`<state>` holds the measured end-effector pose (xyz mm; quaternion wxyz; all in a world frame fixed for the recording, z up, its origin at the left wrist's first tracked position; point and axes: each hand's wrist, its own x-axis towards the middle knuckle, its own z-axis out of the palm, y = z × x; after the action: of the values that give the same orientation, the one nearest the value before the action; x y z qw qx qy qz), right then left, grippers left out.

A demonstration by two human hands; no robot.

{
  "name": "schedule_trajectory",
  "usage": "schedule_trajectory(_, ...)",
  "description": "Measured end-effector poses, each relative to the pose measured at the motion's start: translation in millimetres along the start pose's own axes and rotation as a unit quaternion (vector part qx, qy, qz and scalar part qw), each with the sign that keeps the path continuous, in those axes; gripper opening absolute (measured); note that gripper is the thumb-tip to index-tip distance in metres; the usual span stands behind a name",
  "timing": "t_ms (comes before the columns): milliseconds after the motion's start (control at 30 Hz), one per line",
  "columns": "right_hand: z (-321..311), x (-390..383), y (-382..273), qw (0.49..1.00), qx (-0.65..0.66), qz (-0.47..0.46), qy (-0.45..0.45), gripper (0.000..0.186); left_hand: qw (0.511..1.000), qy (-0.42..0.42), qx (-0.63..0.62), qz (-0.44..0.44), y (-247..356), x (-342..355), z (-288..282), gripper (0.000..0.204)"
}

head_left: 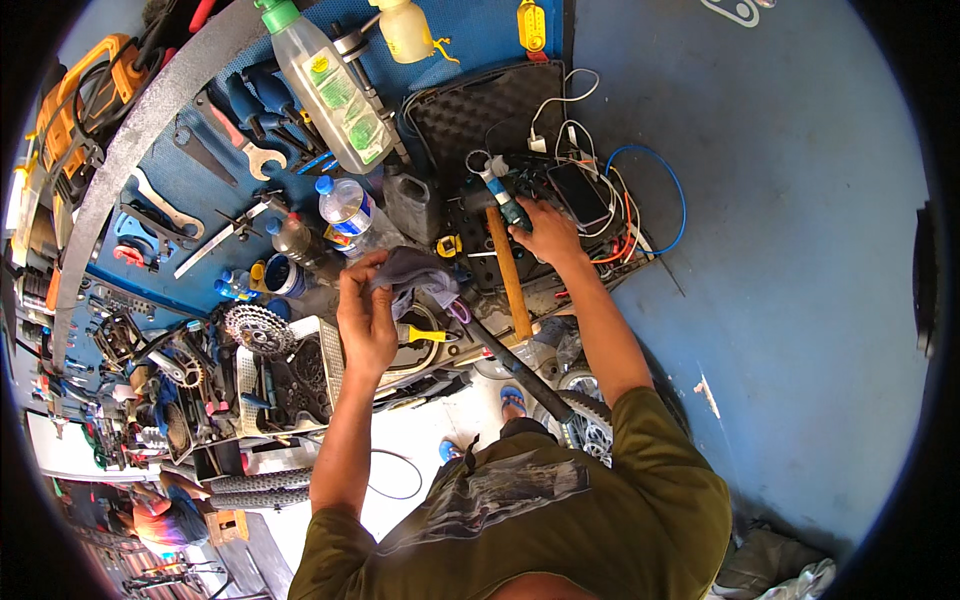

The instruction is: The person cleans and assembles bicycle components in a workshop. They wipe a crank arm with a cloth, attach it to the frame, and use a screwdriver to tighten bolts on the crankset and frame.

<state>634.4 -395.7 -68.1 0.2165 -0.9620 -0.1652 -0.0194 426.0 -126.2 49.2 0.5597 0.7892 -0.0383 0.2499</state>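
Crumpled grey cloth (pixel 415 270) bunched at ten o'clock in my remote view, green-handled tool (pixel 497 188), ring-headed, slanting at twelve.

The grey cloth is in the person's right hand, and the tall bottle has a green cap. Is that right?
Not quite: the head view shows the grey cloth in the left hand. The tall bottle does have a green cap.

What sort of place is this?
Most likely a bicycle repair workshop: a sprocket cassette sits among loose parts on the bench, wrenches hang on the blue board, and a pair of knobby tyres shows lower left.
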Motion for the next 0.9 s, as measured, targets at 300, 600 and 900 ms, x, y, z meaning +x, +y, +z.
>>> schedule_trajectory(300,8,-25,-8,0.998,-0.001,0.048,0.027,0.08,0.992,0.121,0.017,-0.033,19,-27,-20,0.008)
schedule_trajectory(600,10,-48,-20,0.991,0.001,0.014,0.13,0.07,0.951,0.245,-0.073,0.175,93,-50,-105,0.028)
schedule_trajectory(900,-37,-202,-284,0.76,0.481,-0.388,-0.2,0.071,0.958,0.123,0.248,-0.071,132,-161,-157,0.018)
